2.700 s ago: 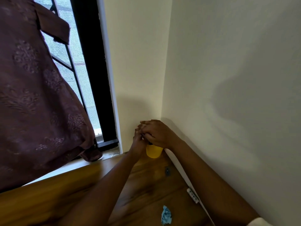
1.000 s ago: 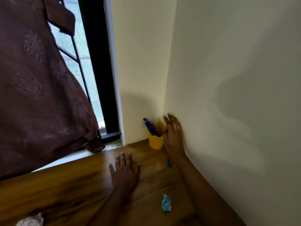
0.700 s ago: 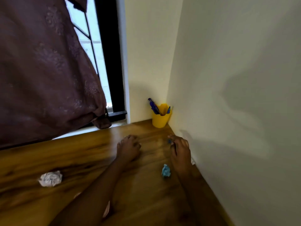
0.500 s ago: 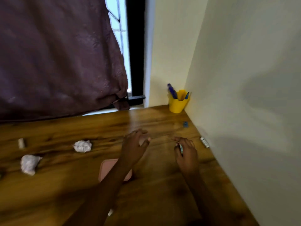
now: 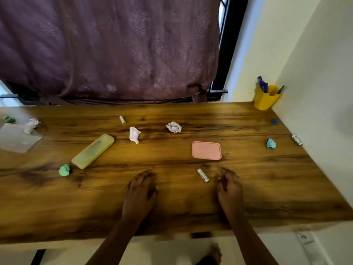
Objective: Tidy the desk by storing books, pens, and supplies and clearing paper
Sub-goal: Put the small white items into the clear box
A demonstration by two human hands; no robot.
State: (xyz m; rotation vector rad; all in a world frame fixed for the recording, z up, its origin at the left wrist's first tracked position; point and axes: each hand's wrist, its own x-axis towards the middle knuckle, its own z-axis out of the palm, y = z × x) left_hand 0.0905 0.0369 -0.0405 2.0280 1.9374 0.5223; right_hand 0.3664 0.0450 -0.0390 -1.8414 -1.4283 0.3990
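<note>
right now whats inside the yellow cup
Blue pens stand in the cup, most leaning left and one leaning right. Only their tops show; the cup wall hides their lower ends and anything else at the bottom.

A maroon curtain (image 5: 114, 46) covers the black-framed window (image 5: 225, 54).

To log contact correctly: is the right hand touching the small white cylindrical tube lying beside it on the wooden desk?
Apart. The head view shows a strip of bare wooden desk between the right hand and the small white cylindrical tube.
</note>
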